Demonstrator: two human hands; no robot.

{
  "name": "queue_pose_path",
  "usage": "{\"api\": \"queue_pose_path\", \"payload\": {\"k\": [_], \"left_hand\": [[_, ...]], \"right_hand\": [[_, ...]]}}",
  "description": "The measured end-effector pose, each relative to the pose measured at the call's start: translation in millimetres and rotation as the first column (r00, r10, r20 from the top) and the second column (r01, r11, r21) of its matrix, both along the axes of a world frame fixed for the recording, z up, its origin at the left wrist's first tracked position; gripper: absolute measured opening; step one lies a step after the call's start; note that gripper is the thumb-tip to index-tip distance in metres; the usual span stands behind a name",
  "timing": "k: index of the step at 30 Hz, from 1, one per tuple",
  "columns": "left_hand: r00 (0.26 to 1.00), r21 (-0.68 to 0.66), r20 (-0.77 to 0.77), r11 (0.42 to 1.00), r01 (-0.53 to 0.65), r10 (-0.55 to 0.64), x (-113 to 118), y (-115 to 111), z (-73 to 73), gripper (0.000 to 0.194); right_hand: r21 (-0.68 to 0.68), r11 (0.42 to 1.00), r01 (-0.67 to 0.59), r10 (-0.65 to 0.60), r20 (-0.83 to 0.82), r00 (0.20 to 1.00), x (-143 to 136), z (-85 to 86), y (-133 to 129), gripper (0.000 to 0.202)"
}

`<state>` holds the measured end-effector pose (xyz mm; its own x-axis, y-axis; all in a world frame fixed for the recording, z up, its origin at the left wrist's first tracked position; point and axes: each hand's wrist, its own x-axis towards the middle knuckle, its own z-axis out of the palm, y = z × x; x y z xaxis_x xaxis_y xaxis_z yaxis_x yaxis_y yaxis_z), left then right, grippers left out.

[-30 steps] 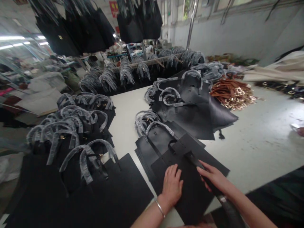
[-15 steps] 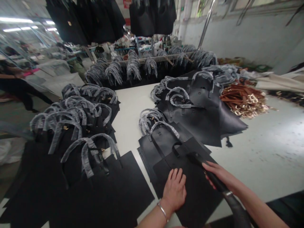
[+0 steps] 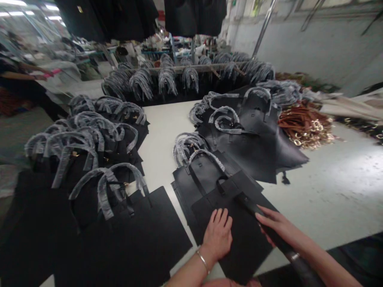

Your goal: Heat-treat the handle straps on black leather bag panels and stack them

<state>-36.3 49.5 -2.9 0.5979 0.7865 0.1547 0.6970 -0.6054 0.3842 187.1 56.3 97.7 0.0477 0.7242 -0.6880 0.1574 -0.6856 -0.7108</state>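
The black bag panel [image 3: 243, 243] lies flat toward five o'clock in the view, overlapping a bag [image 3: 185, 185] on the pale counter [image 3: 158, 127]. The left hand [image 3: 218, 235] rests palm down on it, fingers a little spread and gripping nothing, while the right hand [image 3: 277, 225], toward four o'clock, is closed round a long black piece [image 3: 254, 209]; whether that is a strap or a tool, I cannot tell. Its flat end lies over the panel at about one o'clock from the left hand. Good handling here depends on even, gentle pressure from the left palm, enough to stop the panel sliding over what is under it without marking the dark surface. The fingertips do best near the flat end but out of its way. The right hand does well with a light, steady hold, wrist in line with the piece, so that its end sits flat and does not dig in. The small black loop [image 3: 220, 187], at twelve o'clock from the left hand, could catch, as could the wrapped handle [image 3: 204, 152] beyond it toward eleven, so low, short movements clear of both seem safest.
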Motion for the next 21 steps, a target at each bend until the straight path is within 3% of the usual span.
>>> {"api": "queue_pose_path", "payload": {"k": [9,18,21], "left_hand": [[1.000,0.038,-0.007,0.999,0.008,-0.008,-1,1,-4.0,0.041],[1.000,0.036,0.018,0.999,0.002,-0.002,-2,1,-0.9,0.041],[1.000,0.034,0.009,0.999,0.009,-0.009,-2,1,-0.8,0.040]], "right_hand": [[-0.024,0.992,-0.121,0.120,-0.058,0.991,-49,-21.1,43,0.067],[-0.088,0.984,-0.158,0.153,-0.066,0.986,-34,-18.3,32,0.066],[-0.020,0.986,-0.167,0.167,-0.023,0.986,-43,-21.0,43,0.068]]}}
